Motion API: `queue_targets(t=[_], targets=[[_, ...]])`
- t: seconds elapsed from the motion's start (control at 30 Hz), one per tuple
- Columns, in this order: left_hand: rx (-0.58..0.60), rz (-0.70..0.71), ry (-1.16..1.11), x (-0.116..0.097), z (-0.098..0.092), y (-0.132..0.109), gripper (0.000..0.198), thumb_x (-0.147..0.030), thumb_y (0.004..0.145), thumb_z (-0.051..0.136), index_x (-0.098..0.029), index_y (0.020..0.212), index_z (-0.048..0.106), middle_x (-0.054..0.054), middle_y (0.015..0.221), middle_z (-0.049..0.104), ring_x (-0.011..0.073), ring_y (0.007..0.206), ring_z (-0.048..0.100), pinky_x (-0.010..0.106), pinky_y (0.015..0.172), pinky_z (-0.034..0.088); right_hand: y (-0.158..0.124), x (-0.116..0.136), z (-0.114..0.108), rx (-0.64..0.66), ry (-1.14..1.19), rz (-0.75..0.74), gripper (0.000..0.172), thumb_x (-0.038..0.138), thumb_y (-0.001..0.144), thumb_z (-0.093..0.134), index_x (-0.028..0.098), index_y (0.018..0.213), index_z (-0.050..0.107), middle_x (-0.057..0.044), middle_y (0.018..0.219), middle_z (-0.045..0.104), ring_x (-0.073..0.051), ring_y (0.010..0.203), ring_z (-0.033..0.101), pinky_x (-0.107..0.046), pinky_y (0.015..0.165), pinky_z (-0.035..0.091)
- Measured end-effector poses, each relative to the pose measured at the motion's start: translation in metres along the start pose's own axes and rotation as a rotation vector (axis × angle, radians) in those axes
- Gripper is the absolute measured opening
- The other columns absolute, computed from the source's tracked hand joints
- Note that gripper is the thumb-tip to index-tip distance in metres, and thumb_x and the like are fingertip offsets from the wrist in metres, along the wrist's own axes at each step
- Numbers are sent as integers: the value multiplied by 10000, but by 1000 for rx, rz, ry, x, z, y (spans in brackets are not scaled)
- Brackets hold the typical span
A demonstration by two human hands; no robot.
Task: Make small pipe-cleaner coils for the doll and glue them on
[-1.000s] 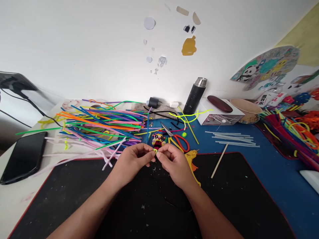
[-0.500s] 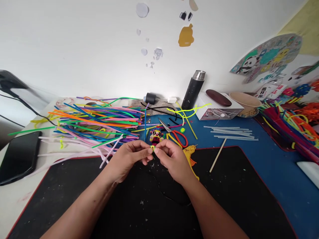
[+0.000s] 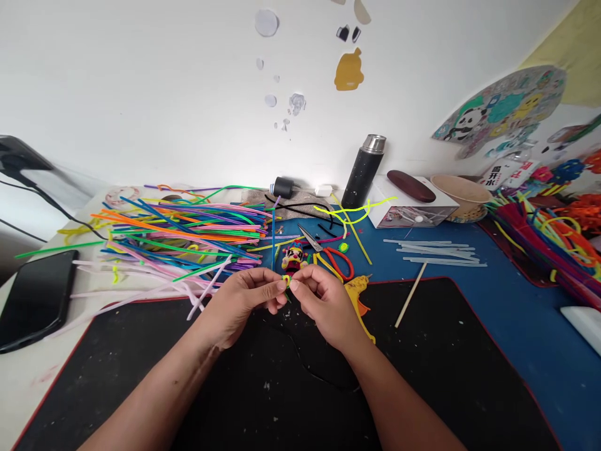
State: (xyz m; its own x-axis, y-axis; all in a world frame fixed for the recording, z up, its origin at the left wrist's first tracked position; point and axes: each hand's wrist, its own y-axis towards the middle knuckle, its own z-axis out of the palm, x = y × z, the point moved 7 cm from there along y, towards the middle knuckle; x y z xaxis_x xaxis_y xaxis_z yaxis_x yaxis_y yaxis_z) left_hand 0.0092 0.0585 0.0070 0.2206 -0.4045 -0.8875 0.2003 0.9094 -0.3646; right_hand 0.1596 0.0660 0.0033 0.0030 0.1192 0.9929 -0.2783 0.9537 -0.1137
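Between my two hands, over the back edge of the black mat [image 3: 263, 388], is a small yellow-green loop [image 3: 287, 280]. My left hand [image 3: 251, 290] pinches it from the left between thumb and index finger. From the right, my right hand [image 3: 319, 299] pinches the same loop with its fingertips. Right behind my fingers is a small colourful figure [image 3: 293, 255] with a patterned face and a dark red lower part, which my fingertips partly hide. Orange-handled scissors [image 3: 339, 263] lie just right of the figure. A yellow glue gun [image 3: 359, 291] rests beside my right hand.
Many coloured pipe cleaners [image 3: 188, 228] spread at the left, near a black phone [image 3: 37, 297]. A black flask [image 3: 364, 172], a white box [image 3: 413, 203] and a bowl [image 3: 462, 194] stand at the back. Glue sticks [image 3: 439, 250] and a wooden stick [image 3: 410, 294] lie right.
The view has shifted very slightly. My hands keep their pinch on the loop, with almost no movement, and a little green tip shows more below my left fingers.
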Motion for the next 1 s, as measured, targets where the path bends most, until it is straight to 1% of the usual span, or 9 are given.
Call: queue_targets(t=[0.17,0.4,0.63,0.83,1.0], targets=[[-20,-14,-68,2,-2,0,362,-423,625,991,-155,754,785,43,682,738,146,623,621,254,596,467,0,4,-1,9,3,-19,272,494,952,714,226,974,678,61,664,472,-111,527,365,-263,492,289],[-10,-57,-151,7,-3,0,353,-406,631,1004,-153,738,782,30,670,729,129,614,624,234,589,447,-5,18,1,-3,-105,-109,254,371,926,730,223,1124,672,67,660,495,-138,596,463,-276,569,370],[29,-88,-151,12,1,1,351,-411,639,991,-153,741,777,36,671,725,142,611,629,251,602,460,-6,19,4,-4,-153,-137,224,352,931,716,236,1118,678,53,660,517,-154,600,506,-286,571,386],[75,-110,-177,13,3,0,355,-430,667,987,-153,727,772,24,653,710,121,599,636,218,582,452,-8,19,3,-12,-182,-141,184,340,937,717,240,1088,689,48,665,526,-158,609,521,-290,579,399],[84,-113,-179,12,3,1,358,-431,666,996,-145,738,793,40,681,731,124,611,650,211,580,462,-7,18,2,3,-178,-136,172,365,953,715,240,1070,695,53,666,507,-152,607,499,-288,578,384]])
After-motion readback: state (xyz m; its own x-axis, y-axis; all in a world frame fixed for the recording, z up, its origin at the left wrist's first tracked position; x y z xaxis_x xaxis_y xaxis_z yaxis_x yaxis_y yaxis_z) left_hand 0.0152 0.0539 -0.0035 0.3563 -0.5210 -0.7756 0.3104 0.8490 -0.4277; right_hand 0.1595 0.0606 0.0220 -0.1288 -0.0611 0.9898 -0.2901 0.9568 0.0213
